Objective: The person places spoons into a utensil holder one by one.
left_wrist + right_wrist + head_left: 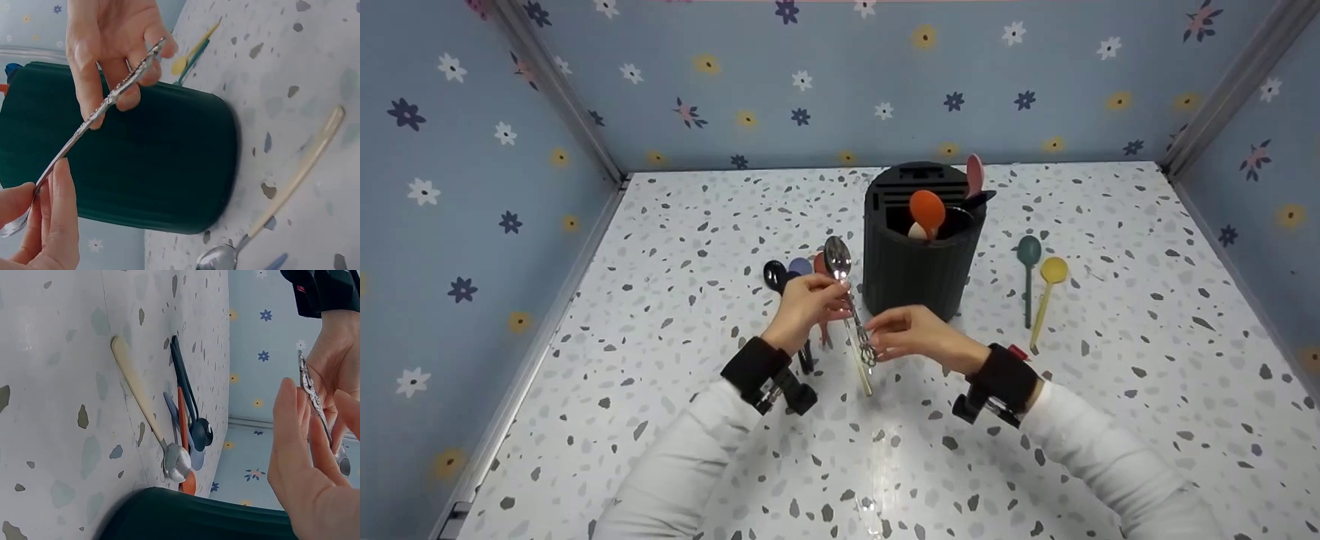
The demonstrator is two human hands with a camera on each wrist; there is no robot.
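Observation:
My left hand (802,307) pinches a silver spoon (838,257) between thumb and fingers, just below its bowl. The spoon is held above the table with its bowl up and away; its ornate openwork handle (115,95) slants down toward my right hand (919,337). The right hand's fingers are loosely bent beside the handle's end, and in the left wrist view the handle crosses in front of them. Below the hands lies a spoon with a cream handle (135,385) and a silver bowl. A dark green ribbed utensil holder (919,277) stands just beyond my hands.
An orange spoon (928,210), a pink one (975,172) and other utensils stand in the holder. Left of it lie black (774,275), bluish (800,266) and orange-red utensils. A green spoon (1029,251) and a yellow spoon (1054,270) lie to the right. Flowered panels enclose the table.

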